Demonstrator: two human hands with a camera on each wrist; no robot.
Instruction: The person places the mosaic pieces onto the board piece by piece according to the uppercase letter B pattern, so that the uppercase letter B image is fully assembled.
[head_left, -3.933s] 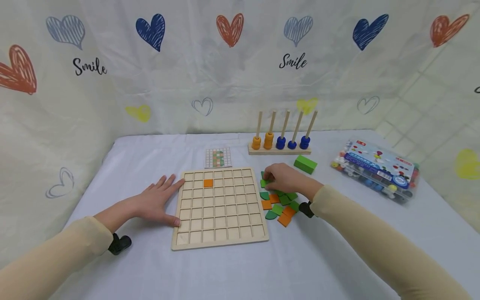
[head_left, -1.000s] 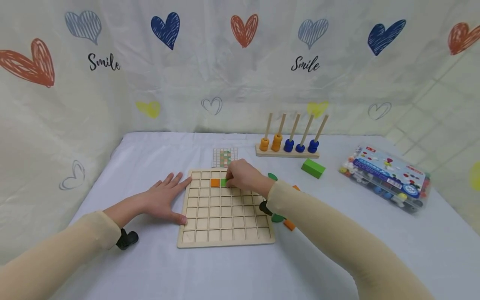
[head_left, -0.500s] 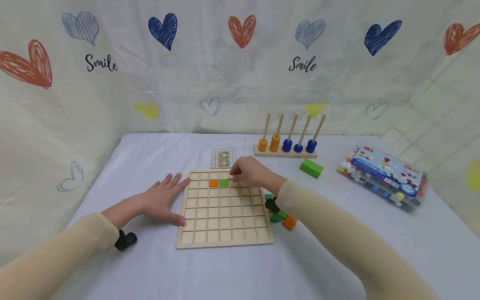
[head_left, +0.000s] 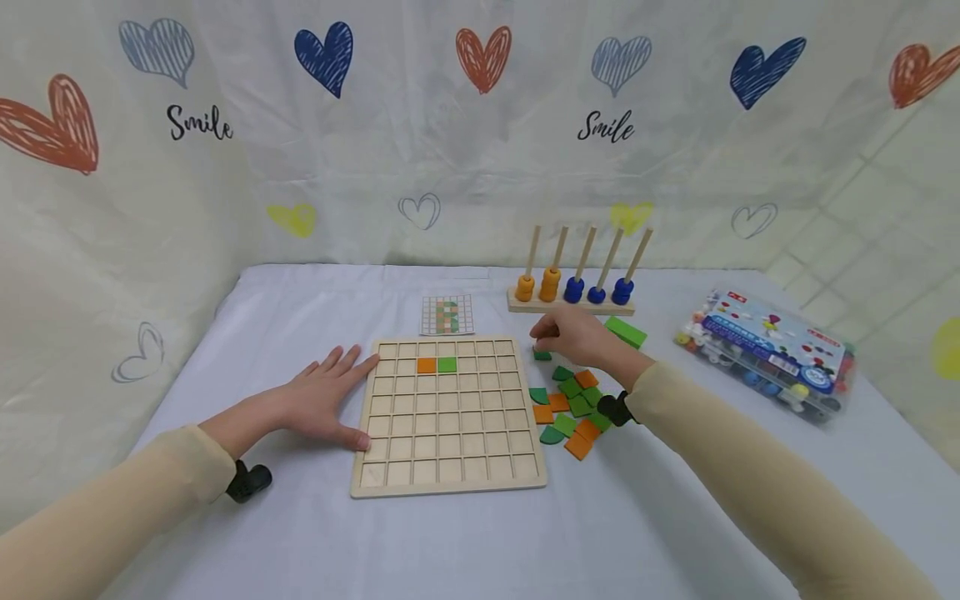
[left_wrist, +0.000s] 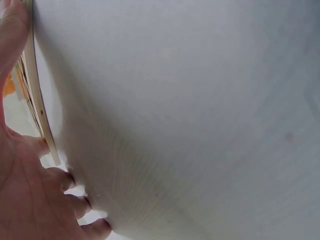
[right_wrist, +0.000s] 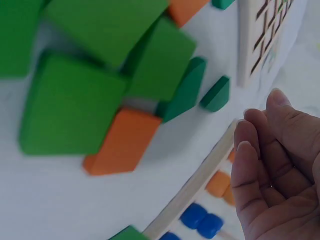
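– Noting what at left?
– Resting left hand (head_left: 317,406) on white cloth (head_left: 300,537), spreading fingers, touching left edge of grid board (head_left: 450,427) with thumb and forefinger.
– Noting what at right?
– Hovering right hand (head_left: 576,337) near dark green piece (head_left: 542,356) beyond loose tiles (head_left: 579,406), bending fingers loosely, pinching nothing visible.
– Logging what on board?
– Logging orange tile (head_left: 427,366) beside green tile (head_left: 447,365), second row from far edge.

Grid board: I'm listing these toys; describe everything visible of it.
The grid board looks like pale wood, with a rim and thin ridges forming square cells. It lies flat on the white cloth. An orange tile and a green tile fill adjacent cells, second row from the far edge; the left hand touches its left edge.
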